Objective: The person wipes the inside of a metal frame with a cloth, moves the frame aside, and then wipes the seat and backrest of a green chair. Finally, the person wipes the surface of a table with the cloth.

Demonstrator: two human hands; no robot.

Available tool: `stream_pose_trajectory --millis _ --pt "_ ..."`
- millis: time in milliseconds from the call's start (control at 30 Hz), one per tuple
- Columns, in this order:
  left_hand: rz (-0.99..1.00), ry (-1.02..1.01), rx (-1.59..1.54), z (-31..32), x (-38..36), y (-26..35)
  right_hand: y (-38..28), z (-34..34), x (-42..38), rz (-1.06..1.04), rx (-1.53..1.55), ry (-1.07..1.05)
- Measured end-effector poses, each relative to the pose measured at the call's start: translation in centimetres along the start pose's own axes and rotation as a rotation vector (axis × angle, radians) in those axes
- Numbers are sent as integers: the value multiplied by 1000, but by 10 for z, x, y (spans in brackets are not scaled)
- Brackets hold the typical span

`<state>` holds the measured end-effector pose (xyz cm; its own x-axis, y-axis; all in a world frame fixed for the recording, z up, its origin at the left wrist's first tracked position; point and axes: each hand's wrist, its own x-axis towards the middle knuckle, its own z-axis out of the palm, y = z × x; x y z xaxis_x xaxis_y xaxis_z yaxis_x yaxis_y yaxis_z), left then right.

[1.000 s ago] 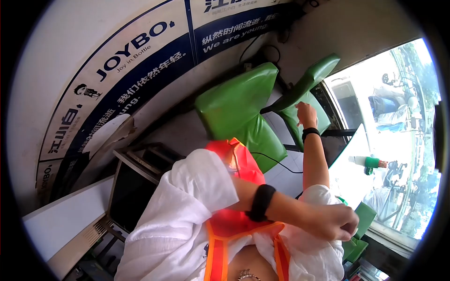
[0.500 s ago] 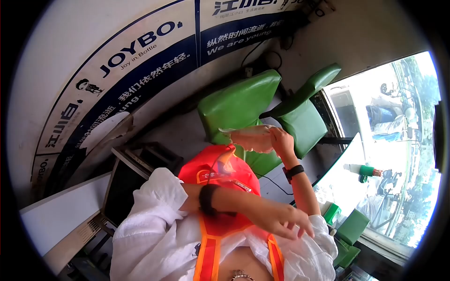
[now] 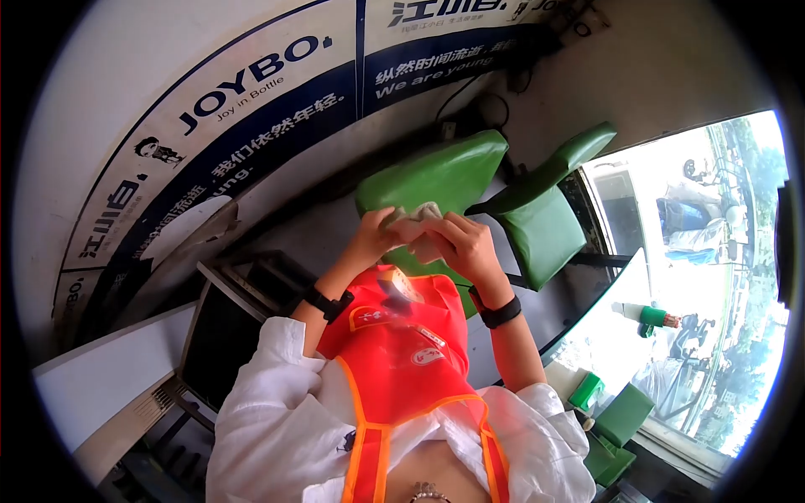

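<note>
A thin, pale, crumpled cloth [image 3: 412,228] is bunched between my two hands, above the red apron with orange trim [image 3: 402,352]. My left hand [image 3: 373,239] grips its left side with bent fingers. From the other side, my right hand [image 3: 464,245] pinches it with thumb and fingers. Both hands are close together in front of a green chair [image 3: 444,172]. Each wrist wears a black band.
A second green chair [image 3: 545,226] stands at the right, by a bright window. A white table [image 3: 608,306] there holds a green object [image 3: 654,317] and a green box [image 3: 587,390]. At left is a white tabletop [image 3: 117,360] beside a dark-framed piece of furniture [image 3: 222,335].
My left hand has swung from across my chest up to the cloth and taken hold of it. The cloth, previously hanging stretched out from my right hand, is now bunched between both hands.
</note>
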<state>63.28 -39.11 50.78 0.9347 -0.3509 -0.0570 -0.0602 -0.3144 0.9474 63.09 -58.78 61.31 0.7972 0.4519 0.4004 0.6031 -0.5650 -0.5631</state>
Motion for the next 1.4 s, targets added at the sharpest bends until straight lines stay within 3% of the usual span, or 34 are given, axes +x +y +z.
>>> stream_pose_trajectory --millis 33,133,267,333,400,533,700,733,800,900,967,1000,1033,1067,1100,1200,1233,1267,1333,1400 --pt "-97 -215 67 -4 1 2 10 -2 -3 23 3 14" --pt "-220 -91 84 17 -10 -21 48 -14 -3 69 -95 97" --pt "-248 -67 -7 35 14 -2 105 -31 15 253 -311 279" --pt "-24 138 -27 51 37 1 147 -28 15 409 -333 313" --pt "-76 171 19 62 55 5 183 -11 8 464 -314 324" --pt "-224 536 146 55 58 17 201 48 17 590 -150 287" --pt "-401 893 126 18 -5 -7 139 128 36 224 -34 243" --pt "-535 879 -76 15 -8 25 134 131 37 176 -6 226" --pt "-434 950 -114 27 -13 18 137 126 40 204 13 240" --pt "-375 834 -138 52 10 21 169 94 43 295 -50 270" --pt "-437 602 -61 65 43 35 205 58 48 331 -143 348" --pt "-282 569 133 80 58 14 220 34 51 334 -177 383" --pt "-382 458 2 88 81 33 237 13 53 344 -232 436" --pt "-168 462 140 103 100 18 252 -6 53 351 -287 488" --pt "-135 461 175 111 118 30 265 -25 52 357 -312 541" --pt "-195 331 -83 128 152 45 298 -54 47 447 -417 681" --pt "-182 323 -75 129 156 42 305 -54 43 594 -335 607" --pt "-148 338 -65 132 156 36 306 -47 44 599 -332 624" --pt "-117 339 -38 125 145 30 302 -19 44 535 156 474" --pt "-376 277 -356 97 118 31 282 18 34 408 -211 183"
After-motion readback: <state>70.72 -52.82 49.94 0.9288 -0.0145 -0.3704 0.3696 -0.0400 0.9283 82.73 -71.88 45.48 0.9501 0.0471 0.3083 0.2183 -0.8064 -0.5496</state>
